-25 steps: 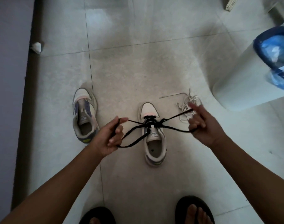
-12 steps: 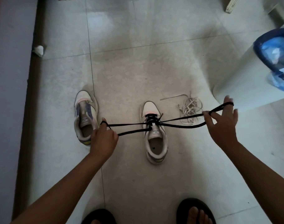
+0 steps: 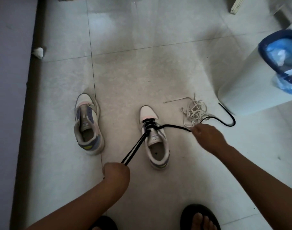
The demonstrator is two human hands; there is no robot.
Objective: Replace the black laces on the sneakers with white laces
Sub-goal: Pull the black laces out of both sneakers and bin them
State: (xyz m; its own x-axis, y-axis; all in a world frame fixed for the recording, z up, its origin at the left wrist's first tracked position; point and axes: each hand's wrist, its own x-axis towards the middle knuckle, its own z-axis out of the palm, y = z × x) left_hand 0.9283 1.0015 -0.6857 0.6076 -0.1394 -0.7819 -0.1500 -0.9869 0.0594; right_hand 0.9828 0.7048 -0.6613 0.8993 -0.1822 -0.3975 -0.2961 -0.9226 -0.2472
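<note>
2 sneakers stand on the tiled floor [image 3: 158,55], toes pointing away from the person. The left sneaker [image 3: 88,125] has no lace in it. The right sneaker [image 3: 154,138] has the black lace [image 3: 173,126] threaded only through the eyelets nearest the toe.

The left hand [image 3: 116,174] is closed around a doubled length of that lace, which runs taut from the eyelets down to the fist, below and left of the shoe. The right hand [image 3: 206,135] pinches the other side of the lace just right of the shoe; past the fingers the loose end curls across the floor toward a white bin [image 3: 244,90] with a blue liner.

The white laces [image 3: 194,112] lie in a tangled heap on the floor, just beyond the right hand, between the laced sneaker and the bin.

2 dark sandals [image 3: 200,216] show at the bottom edge.
</note>
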